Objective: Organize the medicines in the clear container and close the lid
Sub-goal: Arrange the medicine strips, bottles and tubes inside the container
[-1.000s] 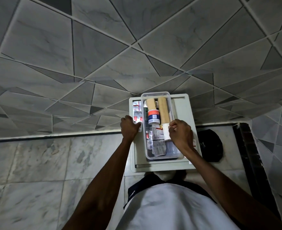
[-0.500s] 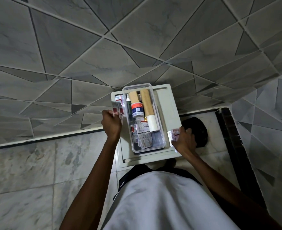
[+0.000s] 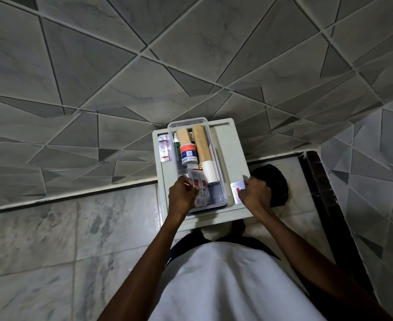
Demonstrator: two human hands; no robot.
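Observation:
The clear container (image 3: pixel 222 181) stands open on a small white table (image 3: pixel 230 144). Inside lie a bottle with a red and blue label (image 3: pixel 188 152), a tan roll with a white end (image 3: pixel 202 147) and several blister strips (image 3: pixel 202 193) at the near end. My left hand (image 3: pixel 183 196) reaches into that near end, fingers closed on a blister strip. My right hand (image 3: pixel 255 193) rests at the table's right edge, pinching another blister strip (image 3: pixel 236 192) that lies beside the container. More red and white strips (image 3: pixel 164 148) lie left of the container.
A black rounded object (image 3: pixel 275 181) sits on the floor just right of the table. A tiled wall rises right behind the table, and a dark strip (image 3: pixel 318 181) runs along the floor at the right. My white shirt fills the lower view.
My left hand has carried a strip from the pile left of the container into its near end. My right hand stays at the table's right edge with its strip.

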